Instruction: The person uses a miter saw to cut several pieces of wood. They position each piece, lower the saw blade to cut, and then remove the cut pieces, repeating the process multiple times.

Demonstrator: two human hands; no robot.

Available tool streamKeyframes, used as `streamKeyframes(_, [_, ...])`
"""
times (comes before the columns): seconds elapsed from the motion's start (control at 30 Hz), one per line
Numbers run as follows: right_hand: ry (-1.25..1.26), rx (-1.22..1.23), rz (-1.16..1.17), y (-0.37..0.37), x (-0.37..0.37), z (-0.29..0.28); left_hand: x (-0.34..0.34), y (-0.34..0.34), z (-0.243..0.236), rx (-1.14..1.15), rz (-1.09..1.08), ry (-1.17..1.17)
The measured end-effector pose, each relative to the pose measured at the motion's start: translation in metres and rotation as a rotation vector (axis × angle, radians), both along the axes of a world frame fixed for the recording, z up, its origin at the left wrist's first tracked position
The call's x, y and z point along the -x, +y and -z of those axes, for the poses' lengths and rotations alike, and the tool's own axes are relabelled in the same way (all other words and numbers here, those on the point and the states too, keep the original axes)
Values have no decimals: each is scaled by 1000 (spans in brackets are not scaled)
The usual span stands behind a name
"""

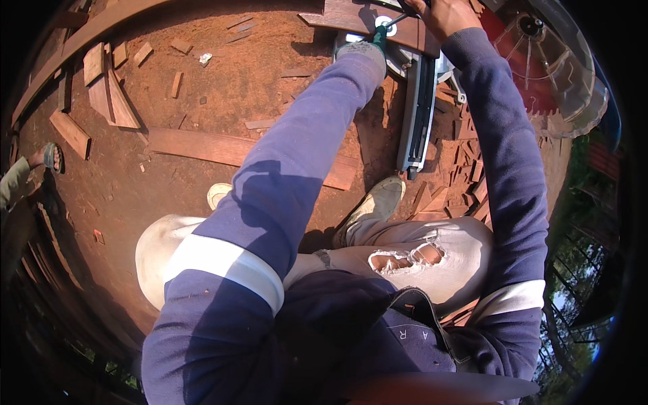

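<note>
A reddish-brown board (337,15) lies across the base of a mitre saw (418,111) at the top of the head view. My left hand (375,44), in a green and grey glove, is at the board's near edge beside a white disc (385,27); its fingers are mostly hidden. From the disc a thin dark rod (397,21) runs toward my bare right hand (451,19). That hand is closed at the top edge, and what lies inside it is hidden. Right of it stands the saw's toothed blade (520,74) behind a clear guard (570,64).
A long plank (196,144) lies on the reddish ground behind my left forearm. Several offcuts (115,94) are scattered at far left, and more wood scraps (466,172) lie beside my right shoe (378,202). Another person's sandalled foot (52,158) shows at the left edge.
</note>
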State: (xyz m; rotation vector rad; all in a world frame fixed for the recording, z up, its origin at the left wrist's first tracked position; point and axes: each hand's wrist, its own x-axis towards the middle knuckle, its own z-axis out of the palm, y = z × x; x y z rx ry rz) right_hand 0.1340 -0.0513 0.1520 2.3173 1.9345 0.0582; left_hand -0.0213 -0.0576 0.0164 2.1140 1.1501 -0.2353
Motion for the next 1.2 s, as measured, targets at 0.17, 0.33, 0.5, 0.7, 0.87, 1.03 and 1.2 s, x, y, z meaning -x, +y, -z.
streamKeyframes(0.17, [93, -89, -212, -9, 14, -8, 4, 6, -2, 16, -34, -17])
streamKeyframes(0.33, [-34, -2, -20, -6, 16, -13, -1, 3, -6, 63, -18, -23])
streamKeyframes(0.5, [-1, -145, -196, -3, 8, -7, 2, 8, -11, 34, 5, 37])
streamKeyframes(0.7, [-90, 11, 80, 6, 15, -10, -1, 2, -16, 66, 11, 20])
streamKeyframes(0.87, [-72, -178, -276, -4, 8, -12, 5, 8, -19, 29, 15, -3])
streamKeyframes(1.03, [43, 90, 64, 5, 11, -4, -3, 9, -30, 3, 14, 7])
streamKeyframes(1.2, [138, -430, -361, -48, 40, -71, 12, 22, -22, -406, -35, -125])
